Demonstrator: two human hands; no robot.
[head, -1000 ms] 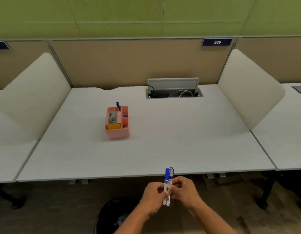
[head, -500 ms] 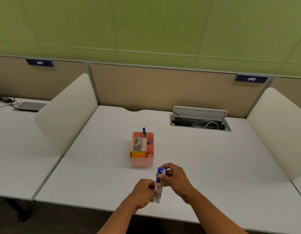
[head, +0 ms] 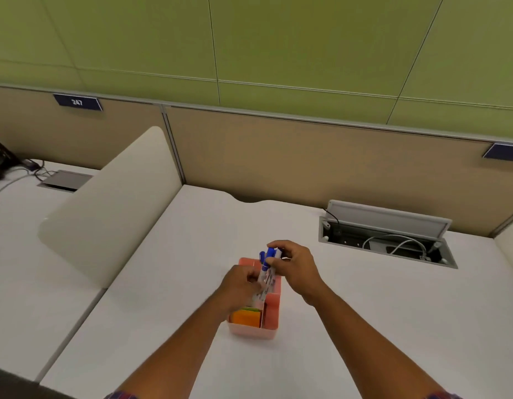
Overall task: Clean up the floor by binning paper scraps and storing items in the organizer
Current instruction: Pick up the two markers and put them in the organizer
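A pink organizer (head: 269, 318) stands on the white desk (head: 192, 254), with an orange pad (head: 245, 317) in its near compartment. Directly above it I hold white markers with blue caps (head: 267, 269), tilted, caps up. My left hand (head: 240, 286) grips their lower barrels. My right hand (head: 295, 266) pinches them near the caps. Another blue-capped pen (head: 261, 257) sticks up at the organizer's far end. My hands hide most of the organizer's middle.
A white curved divider (head: 111, 208) rises at the desk's left edge. An open cable hatch (head: 384, 240) with white cables is sunk into the desk at the back right. A beige partition runs behind. The neighbouring desk on the left carries cables (head: 7, 168).
I have come up to the desk and both hands have carried the markers forward, from in front of the desk edge to right over the organizer. The bin has dropped out of view.
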